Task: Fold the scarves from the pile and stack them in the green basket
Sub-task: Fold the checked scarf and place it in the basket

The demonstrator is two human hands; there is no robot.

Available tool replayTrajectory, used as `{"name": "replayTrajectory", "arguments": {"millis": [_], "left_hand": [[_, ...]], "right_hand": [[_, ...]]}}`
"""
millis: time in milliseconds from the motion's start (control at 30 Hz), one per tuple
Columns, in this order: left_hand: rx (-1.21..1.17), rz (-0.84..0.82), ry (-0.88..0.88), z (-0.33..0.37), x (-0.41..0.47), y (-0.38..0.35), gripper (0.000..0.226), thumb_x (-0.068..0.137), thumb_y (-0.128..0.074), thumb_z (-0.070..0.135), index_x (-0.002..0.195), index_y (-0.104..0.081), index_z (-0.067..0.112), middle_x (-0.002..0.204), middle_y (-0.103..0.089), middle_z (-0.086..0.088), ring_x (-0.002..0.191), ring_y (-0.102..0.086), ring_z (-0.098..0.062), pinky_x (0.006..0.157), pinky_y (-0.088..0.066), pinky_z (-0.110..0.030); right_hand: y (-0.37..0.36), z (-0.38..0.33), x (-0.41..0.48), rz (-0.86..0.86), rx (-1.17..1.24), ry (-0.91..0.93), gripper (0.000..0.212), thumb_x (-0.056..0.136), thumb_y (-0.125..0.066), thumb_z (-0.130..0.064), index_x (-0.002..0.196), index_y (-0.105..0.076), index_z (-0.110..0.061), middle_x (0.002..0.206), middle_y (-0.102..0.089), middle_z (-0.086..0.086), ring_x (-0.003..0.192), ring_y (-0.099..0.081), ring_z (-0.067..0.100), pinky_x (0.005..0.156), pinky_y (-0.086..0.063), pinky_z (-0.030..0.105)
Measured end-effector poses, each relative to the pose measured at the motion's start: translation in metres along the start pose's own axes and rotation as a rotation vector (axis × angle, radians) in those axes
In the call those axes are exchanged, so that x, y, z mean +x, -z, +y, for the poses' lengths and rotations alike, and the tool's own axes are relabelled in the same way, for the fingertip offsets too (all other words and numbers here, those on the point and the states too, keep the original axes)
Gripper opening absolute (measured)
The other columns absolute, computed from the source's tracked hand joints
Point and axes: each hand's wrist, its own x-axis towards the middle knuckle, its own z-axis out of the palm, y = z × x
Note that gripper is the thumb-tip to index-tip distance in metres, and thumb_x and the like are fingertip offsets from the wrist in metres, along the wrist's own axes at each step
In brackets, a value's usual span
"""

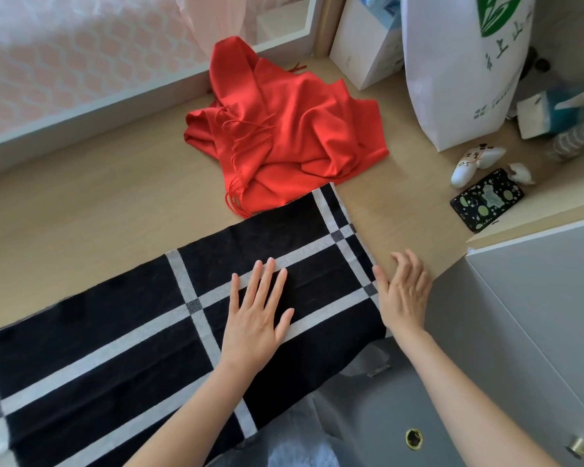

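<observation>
A black scarf with grey-white stripes [122,332] lies spread flat across the wooden tabletop [81,214], running from the lower left to the centre right. My left hand [255,315] rests palm down on it, fingers apart. At the scarf's right edge my right hand [403,293] touches the table and the cloth's border with fingers spread, holding nothing. A crumpled red fringed scarf [284,129] lies in a heap behind the black one, and its lower edge is overlapped by the black scarf's far corner. No green basket is in view.
A large white paper bag with a green logo [459,72] stands at the back right beside a white box [364,45]. A dark spotted phone [488,198], a white controller [476,163] and assorted clutter lie at the right. Grey cabinet doors [520,332] sit below right.
</observation>
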Motion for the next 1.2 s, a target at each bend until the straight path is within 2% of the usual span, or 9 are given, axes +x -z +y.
{"name": "replayTrajectory", "arguments": {"millis": [167, 333, 500, 667, 800, 867, 933, 1100, 1200], "left_hand": [[0.009, 0.004, 0.001, 0.000, 0.000, -0.001, 0.063, 0.098, -0.026, 0.048, 0.152, -0.024, 0.016, 0.161, -0.013, -0.006, 0.149, -0.009, -0.025, 0.117, -0.014, -0.055], [0.029, 0.030, -0.010, 0.001, 0.004, -0.001, 0.060, 0.099, -0.025, 0.044, 0.150, -0.028, 0.014, 0.160, -0.017, -0.009, 0.148, -0.012, -0.025, 0.117, -0.013, -0.054], [0.003, 0.019, -0.005, 0.000, 0.011, -0.001, 0.059, 0.099, -0.025, 0.043, 0.152, -0.024, 0.016, 0.161, -0.014, -0.006, 0.149, -0.010, -0.023, 0.118, -0.012, -0.051], [-0.065, 0.018, 0.014, 0.002, 0.011, 0.003, 0.058, 0.098, -0.029, 0.041, 0.151, -0.028, 0.016, 0.159, -0.020, -0.006, 0.148, -0.013, -0.023, 0.117, -0.012, -0.051], [-0.405, 0.128, 0.105, 0.017, 0.019, 0.027, 0.048, 0.099, -0.038, 0.033, 0.144, -0.040, 0.017, 0.150, -0.039, 0.001, 0.141, -0.030, -0.013, 0.119, -0.019, -0.038], [-0.709, 0.143, 0.227, 0.031, 0.025, 0.047, 0.045, 0.099, -0.046, 0.030, 0.143, -0.040, 0.025, 0.141, -0.044, 0.015, 0.130, -0.039, 0.002, 0.111, -0.029, -0.021], [-1.025, 0.097, 0.396, 0.039, 0.034, 0.063, 0.040, 0.099, -0.049, 0.027, 0.139, -0.044, 0.032, 0.132, -0.050, 0.022, 0.117, -0.047, 0.010, 0.098, -0.038, -0.014], [-1.335, 0.058, 0.624, 0.027, 0.060, 0.071, 0.031, 0.098, -0.051, 0.024, 0.129, -0.054, 0.023, 0.118, -0.064, 0.006, 0.106, -0.061, -0.007, 0.091, -0.053, -0.033], [-1.348, 0.001, 0.704, 0.027, 0.076, 0.069, 0.047, 0.092, -0.060, 0.036, 0.133, -0.050, 0.015, 0.112, -0.065, 0.001, 0.100, -0.064, -0.011, 0.083, -0.057, -0.037]], "right_hand": [[0.002, 0.006, 0.012, -0.038, 0.016, -0.030, 0.062, 0.092, -0.024, -0.058, 0.129, -0.040, -0.012, 0.144, -0.035, 0.021, 0.134, -0.029, 0.040, 0.104, -0.030, 0.056], [0.012, -0.016, 0.031, 0.014, 0.176, 0.086, 0.066, 0.089, -0.031, -0.063, 0.118, -0.055, -0.009, 0.125, -0.045, 0.014, 0.111, -0.039, 0.030, 0.091, -0.033, 0.038], [0.005, -0.056, 0.072, -0.023, 0.375, 0.047, 0.034, 0.088, -0.064, -0.036, 0.111, -0.059, -0.012, 0.115, -0.049, 0.005, 0.107, -0.042, 0.021, 0.094, -0.035, 0.030], [0.016, -0.072, 0.087, -0.131, 0.446, -0.017, 0.009, 0.091, -0.061, -0.025, 0.093, -0.058, -0.016, 0.089, -0.057, -0.004, 0.087, -0.056, 0.018, 0.071, -0.046, 0.030], [0.045, -0.081, 0.087, -0.249, 0.601, 0.021, 0.011, 0.089, -0.065, -0.023, 0.093, -0.061, -0.013, 0.080, -0.060, -0.002, 0.072, -0.054, 0.007, 0.065, -0.046, 0.017], [0.059, -0.092, 0.083, -0.312, 0.687, 0.074, 0.012, 0.088, -0.067, -0.023, 0.092, -0.063, -0.013, 0.079, -0.064, 0.000, 0.070, -0.056, 0.006, 0.062, -0.044, 0.010], [0.065, -0.104, 0.075, -0.418, 0.737, 0.120, 0.011, 0.088, -0.067, -0.023, 0.093, -0.065, -0.014, 0.083, -0.068, 0.001, 0.072, -0.060, 0.006, 0.065, -0.046, 0.015], [0.054, -0.090, 0.047, -0.633, 0.469, 0.218, 0.029, 0.087, -0.064, -0.042, 0.115, -0.061, -0.034, 0.100, -0.062, -0.017, 0.092, -0.059, 0.005, 0.085, -0.051, 0.032], [0.052, -0.073, 0.023, -0.649, 0.422, 0.209, 0.042, 0.086, -0.066, -0.038, 0.126, -0.053, -0.036, 0.109, -0.051, -0.017, 0.096, -0.055, 0.006, 0.086, -0.050, 0.035]]}}
